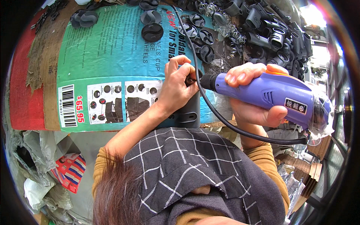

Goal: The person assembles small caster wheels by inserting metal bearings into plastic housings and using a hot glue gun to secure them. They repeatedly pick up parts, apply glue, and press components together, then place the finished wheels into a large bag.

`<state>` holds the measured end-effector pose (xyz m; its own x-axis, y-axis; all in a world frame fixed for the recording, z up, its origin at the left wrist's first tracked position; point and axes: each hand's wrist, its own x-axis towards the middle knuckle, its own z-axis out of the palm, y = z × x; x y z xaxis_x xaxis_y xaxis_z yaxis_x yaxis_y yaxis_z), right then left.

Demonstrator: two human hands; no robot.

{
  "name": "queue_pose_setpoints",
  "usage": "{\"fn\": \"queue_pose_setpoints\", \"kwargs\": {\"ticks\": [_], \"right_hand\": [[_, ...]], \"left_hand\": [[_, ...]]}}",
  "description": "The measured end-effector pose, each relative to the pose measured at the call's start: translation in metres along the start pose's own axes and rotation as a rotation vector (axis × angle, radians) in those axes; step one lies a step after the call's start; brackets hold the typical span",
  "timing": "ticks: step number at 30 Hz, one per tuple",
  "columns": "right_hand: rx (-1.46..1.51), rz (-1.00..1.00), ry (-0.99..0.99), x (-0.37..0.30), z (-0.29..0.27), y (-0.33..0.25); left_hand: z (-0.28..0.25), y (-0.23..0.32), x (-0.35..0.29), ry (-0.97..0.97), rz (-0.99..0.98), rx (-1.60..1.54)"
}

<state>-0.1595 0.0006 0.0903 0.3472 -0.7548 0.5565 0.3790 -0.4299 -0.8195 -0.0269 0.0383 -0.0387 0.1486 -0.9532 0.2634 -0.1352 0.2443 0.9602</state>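
My right hand is wrapped round a purple electric screwdriver, held nearly level with its black nose toward the left. That nose reaches the small dark part between the fingers and thumb of my left hand, which is closed. Below those fingers a black plastic piece with a slotted end lies at the table's near edge; my left hand partly covers it. Whether the dark part belongs to this piece, I cannot tell. A black cable loops from the screwdriver's rear, passes in front of its nose and runs up the table.
Printed green and blue cardboard covers the tabletop. Round black caps lie on it, with more caps farther right. Metal springs and a heap of black plastic parts fill the far right. Plastic bags hang at lower left.
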Motion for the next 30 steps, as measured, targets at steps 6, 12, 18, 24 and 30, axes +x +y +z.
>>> {"fn": "queue_pose_setpoints", "kwargs": {"ticks": [6, 12, 18, 24, 30], "right_hand": [[-0.151, 0.007, -0.114, 0.002, 0.010, -0.005], [-0.206, 0.132, -0.055, 0.001, 0.015, -0.008], [-0.170, 0.169, -0.207, 0.008, 0.014, -0.007], [-0.257, 0.249, -0.287, 0.015, 0.014, -0.005], [-0.127, 0.291, -0.259, 0.009, -0.006, 0.009]], "left_hand": [[0.001, -0.002, 0.001, 0.010, 0.024, -0.009], [0.001, -0.004, 0.002, -0.005, 0.021, 0.066], [-0.002, 0.001, 0.006, -0.044, -0.008, 0.039], [-0.002, 0.003, 0.006, -0.024, -0.038, 0.041], [0.001, -0.009, 0.005, -0.044, 0.073, 0.131]]}}
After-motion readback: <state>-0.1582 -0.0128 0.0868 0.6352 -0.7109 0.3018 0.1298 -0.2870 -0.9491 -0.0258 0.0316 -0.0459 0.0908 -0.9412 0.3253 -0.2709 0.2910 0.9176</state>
